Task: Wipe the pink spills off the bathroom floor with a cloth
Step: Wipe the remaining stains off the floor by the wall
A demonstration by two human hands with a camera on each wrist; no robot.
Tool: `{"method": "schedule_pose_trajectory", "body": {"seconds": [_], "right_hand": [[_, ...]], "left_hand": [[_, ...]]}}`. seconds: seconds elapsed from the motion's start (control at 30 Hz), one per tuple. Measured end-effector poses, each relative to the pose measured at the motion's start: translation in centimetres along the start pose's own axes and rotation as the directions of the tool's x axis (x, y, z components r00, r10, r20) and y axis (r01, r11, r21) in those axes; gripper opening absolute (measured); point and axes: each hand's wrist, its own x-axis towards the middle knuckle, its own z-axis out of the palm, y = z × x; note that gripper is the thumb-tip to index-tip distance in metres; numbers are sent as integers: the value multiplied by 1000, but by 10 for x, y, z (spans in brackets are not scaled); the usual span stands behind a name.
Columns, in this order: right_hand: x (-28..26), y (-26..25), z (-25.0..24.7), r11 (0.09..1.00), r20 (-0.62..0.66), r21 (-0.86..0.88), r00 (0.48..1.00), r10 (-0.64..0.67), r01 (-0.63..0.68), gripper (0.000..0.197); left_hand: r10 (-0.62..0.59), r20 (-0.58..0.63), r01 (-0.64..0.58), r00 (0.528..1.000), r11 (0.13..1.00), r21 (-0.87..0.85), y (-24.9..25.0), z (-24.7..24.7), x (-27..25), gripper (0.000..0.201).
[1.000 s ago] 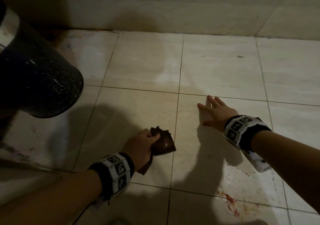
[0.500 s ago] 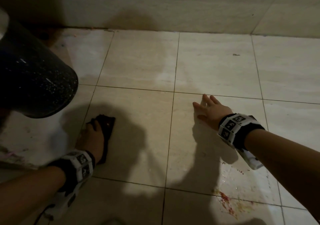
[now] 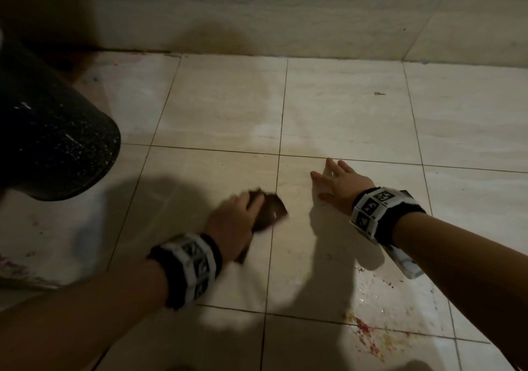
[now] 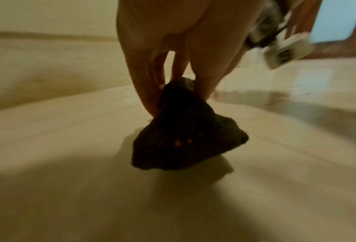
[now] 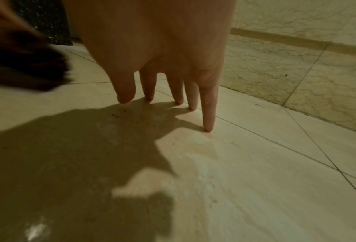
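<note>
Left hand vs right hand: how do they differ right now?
The left hand grips the dark cloth, fingers curled round it; the right hand holds nothing. The right hand's fingers are straight and spread, tips on the tile floor. The left hand looks motion-blurred; the right looks sharp. Both wear marker wristbands.

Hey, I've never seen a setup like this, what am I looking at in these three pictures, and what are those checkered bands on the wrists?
No machine here: a person kneels on a tiled bathroom floor, wearing cameras. One picture comes from the head, looking down; the other two from each wrist, looking along the fingers. The checkered bands hold the wrist cameras. The left hand grips a dark cloth against the floor. The right hand holds nothing and rests on the tile with its fingers spread. Pink spills lie near the right forearm. The dark speckled object at left I can't identify.
</note>
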Motion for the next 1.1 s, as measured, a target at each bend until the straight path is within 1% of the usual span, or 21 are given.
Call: {"method": "schedule_pose_trajectory", "body": {"seconds": [0.03,0.13,0.2,0.27,0.37,0.4,0.43,0.47,0.5,0.53,0.57,0.6,0.63,0.7,0.73,0.77,0.8,0.87,0.9,1.03,1.1], "right_hand": [[1,1,0,1000,-3,-6,1000,-6,6,55],[2,3,1,999,-2,-29,1000,-20,20,53],[1,3,-1,999,-11,-41,999,-33,32,51],[0,4,-4,998,-16,-39,998,-54,53,47],[-2,12,-14,995,-18,-22,995,-94,94,41],[-3,14,-17,995,-10,-22,995,-97,97,41],[-5,16,-18,995,-9,-22,995,-101,101,42],[-7,17,-19,994,-17,-17,994,-107,107,43],[-10,17,-17,993,-44,-10,992,-117,116,44],[-16,13,-15,991,-92,4,987,-135,136,45],[-23,8,-10,978,-196,12,960,-201,207,46],[-32,1,-4,946,-300,-18,901,-314,324,44],[-43,-7,3,891,-360,-63,822,-441,450,39],[-62,-22,25,761,-364,-174,677,-640,625,38],[-69,-29,37,709,-311,-231,639,-703,667,41],[-75,-36,47,673,-219,-270,637,-739,689,47],[-79,-43,57,651,-135,-285,643,-754,703,59],[-81,-57,71,642,57,-329,693,-719,693,76],[-81,-63,75,646,86,-347,709,-700,680,78],[-84,-76,88,677,-14,-313,709,-705,666,76],[-89,-85,82,719,16,-280,752,-658,636,71]], "left_hand": [[-39,-20,40,999,999,12,-7,-8,15,59],[-249,151,248,957,968,27,-24,-18,45,72],[-249,175,243,952,968,56,-19,-21,52,72],[-149,181,156,972,987,-29,0,-12,38,55],[153,113,-144,982,986,-90,30,6,-4,43],[264,202,-258,943,964,-58,44,7,-20,50],[394,196,-402,898,916,-3,55,7,-32,60],[482,280,-513,830,857,44,60,10,-38,67],[517,390,-577,762,815,47,60,13,-40,68],[571,426,-650,702,757,58,54,15,-34,66],[635,325,-669,701,743,-10,43,10,-26,61],[630,262,-639,731,767,-63,27,5,-17,54],[527,207,-509,824,850,-136,12,-3,-9,47],[353,18,-345,935,923,-169,-16,-7,11,38],[282,14,-276,959,946,-169,-27,-13,20,36],[210,37,-205,977,972,-117,-33,-16,27,40],[134,119,-127,984,990,-64,-37,-18,35,49],[58,263,-73,963,996,46,-38,-19,45,70],[52,309,-81,950,993,80,-35,-19,49,81],[-22,418,-32,908,992,122,-25,-14,57,117],[-52,462,-23,886,988,156,-25,-13,58,124]]}}
